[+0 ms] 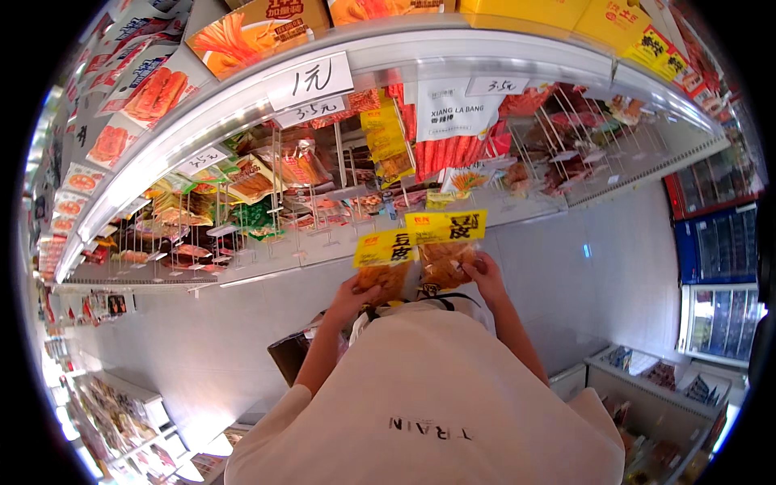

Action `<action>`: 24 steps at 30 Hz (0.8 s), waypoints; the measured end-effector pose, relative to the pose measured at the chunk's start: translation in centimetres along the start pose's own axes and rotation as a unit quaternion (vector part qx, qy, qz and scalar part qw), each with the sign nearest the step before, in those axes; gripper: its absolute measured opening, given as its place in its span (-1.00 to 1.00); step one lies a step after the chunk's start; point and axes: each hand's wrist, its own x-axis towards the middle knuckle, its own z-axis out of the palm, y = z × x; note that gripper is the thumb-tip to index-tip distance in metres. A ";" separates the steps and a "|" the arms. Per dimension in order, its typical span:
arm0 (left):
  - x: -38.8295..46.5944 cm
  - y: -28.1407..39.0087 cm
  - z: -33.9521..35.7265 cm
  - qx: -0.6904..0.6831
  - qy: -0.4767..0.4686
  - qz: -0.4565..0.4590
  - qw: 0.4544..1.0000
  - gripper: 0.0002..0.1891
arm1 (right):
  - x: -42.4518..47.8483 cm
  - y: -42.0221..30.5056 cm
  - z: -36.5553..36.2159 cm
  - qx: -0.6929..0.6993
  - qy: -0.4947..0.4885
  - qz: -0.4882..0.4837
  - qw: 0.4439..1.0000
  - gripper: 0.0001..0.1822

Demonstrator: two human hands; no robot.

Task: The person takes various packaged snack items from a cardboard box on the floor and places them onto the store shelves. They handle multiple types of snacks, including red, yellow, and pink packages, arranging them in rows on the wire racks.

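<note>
My left hand grips the lower side of a snack packet with a yellow printed header and a transparent front showing orange-brown pieces. A matching packet is in my right hand, pinched at its right edge. The two packets are side by side in front of my waist, their yellow tops nearly touching. Both headers bear writing. Below the packets, dark straps lie at the front of my light shirt.
Ahead stands a shelf with boxes on top and bagged snacks on metal display hooks beneath. Handwritten price cards line its edge. An open cardboard box is at lower left. Bins and glass-door coolers are at right.
</note>
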 end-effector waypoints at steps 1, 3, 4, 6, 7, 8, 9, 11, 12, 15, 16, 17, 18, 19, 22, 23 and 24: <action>-0.2 0.2 -0.6 0.019 0.029 -0.013 0.999 -0.41 | 0.9 0.4 -0.9 -0.010 0.018 0.014 1.000 -0.64; -0.4 0.5 -1.7 0.042 0.039 0.000 0.998 -0.41 | 2.3 1.6 -2.5 -0.011 0.006 -0.005 1.000 -0.62; -0.6 0.6 -2.0 0.060 0.048 -0.005 0.997 -0.41 | 3.2 1.8 -3.2 -0.030 0.004 0.001 1.000 -0.62; -0.3 1.3 -2.0 0.105 0.032 0.020 0.994 -0.38 | 4.7 1.8 -4.0 -0.134 0.047 0.046 0.989 -0.61; -0.1 1.9 -1.7 0.126 0.034 0.005 0.991 -0.36 | 4.9 1.7 -4.0 -0.100 0.015 0.013 0.995 -0.59; -0.2 2.5 -1.3 0.098 -0.017 0.085 0.991 -0.40 | 5.2 1.4 -3.8 -0.070 0.010 0.012 0.997 -0.58; -0.1 3.2 -0.5 0.129 -0.026 0.131 0.983 -0.43 | 5.4 0.9 -3.5 -0.028 0.008 0.025 0.999 -0.56; 0.8 4.9 1.5 0.166 -0.043 0.214 0.961 -0.48 | 6.1 0.1 -2.0 -0.004 -0.014 0.023 1.000 -0.57; 1.4 5.7 2.5 0.183 -0.051 0.251 0.949 -0.51 | 6.4 -0.3 -1.4 0.029 -0.037 0.030 0.998 -0.57; 3.9 8.2 5.0 0.211 -0.063 0.313 0.924 -0.57 | 8.6 -0.8 0.6 -0.044 -0.063 -0.026 0.997 -0.57; 4.7 8.7 5.6 0.203 -0.054 0.323 0.923 -0.57 | 9.7 -1.0 1.2 -0.113 -0.064 -0.096 0.987 -0.58; 5.4 9.2 6.1 0.191 -0.045 0.355 0.914 -0.56 | 10.6 -1.2 1.8 -0.170 -0.068 -0.156 0.971 -0.59; 6.2 9.5 6.6 0.212 -0.016 0.345 0.914 -0.54 | 11.0 -1.2 2.0 -0.231 -0.054 -0.170 0.956 -0.60; 6.5 9.4 7.1 0.181 -0.015 0.345 0.921 -0.53 | 11.2 -1.3 2.3 -0.164 -0.087 -0.166 0.969 -0.60; 7.1 9.0 7.7 0.104 -0.015 0.324 0.940 -0.51 | 12.0 -2.2 3.0 -0.053 -0.131 -0.078 0.987 -0.57; 7.1 8.8 7.5 0.119 -0.011 0.339 0.933 -0.51 | 12.1 -2.4 3.2 -0.071 -0.122 -0.059 0.988 -0.57; 7.0 8.5 7.4 0.132 -0.012 0.352 0.926 -0.50 | 12.1 -2.6 3.2 -0.101 -0.117 -0.064 0.986 -0.56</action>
